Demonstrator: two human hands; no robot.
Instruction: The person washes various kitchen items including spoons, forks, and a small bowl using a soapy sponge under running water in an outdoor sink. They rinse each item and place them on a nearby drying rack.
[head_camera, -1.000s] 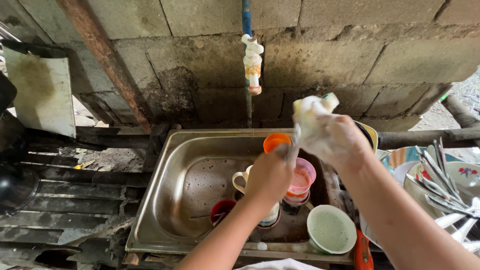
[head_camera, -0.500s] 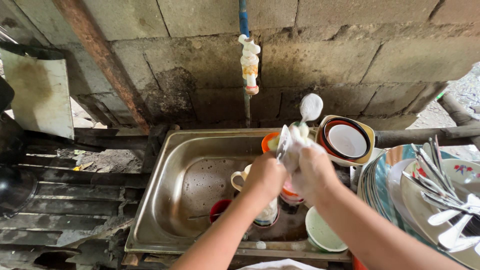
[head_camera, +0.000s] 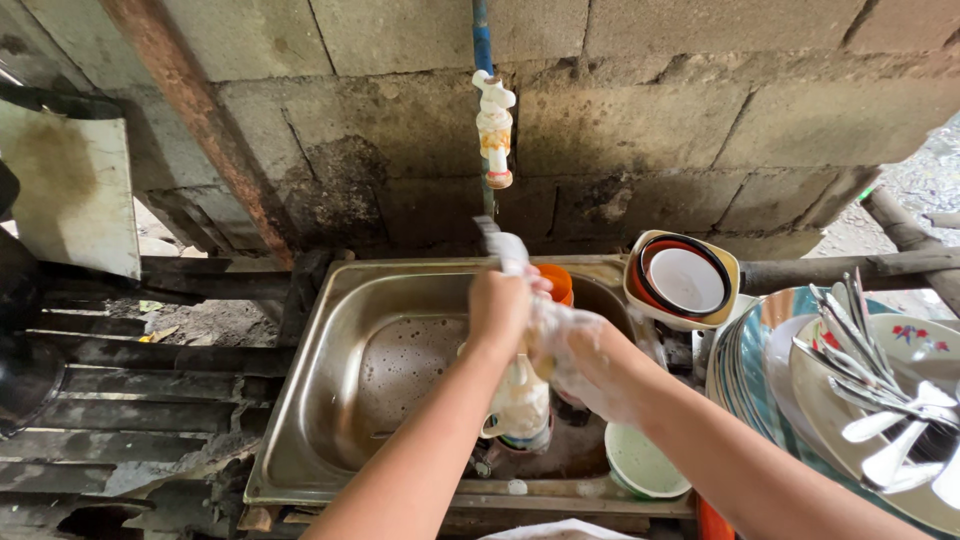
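My soapy right hand (head_camera: 575, 350) has come down from beside the nested bowls (head_camera: 683, 280) to meet my left hand (head_camera: 500, 305), both sets of fingers closed around a sudsy white utensil (head_camera: 508, 250) over the steel sink (head_camera: 330, 400), mid-scrub.

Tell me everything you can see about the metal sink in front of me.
The sink is a rectangular stainless-steel basin with rounded corners and a flat rim, set below a block wall under a white tap. Its floor looks wet and soapy. An orange cup, a foam-covered mug and a pale green bowl sit inside. Both soapy hands, left and right, work above it.
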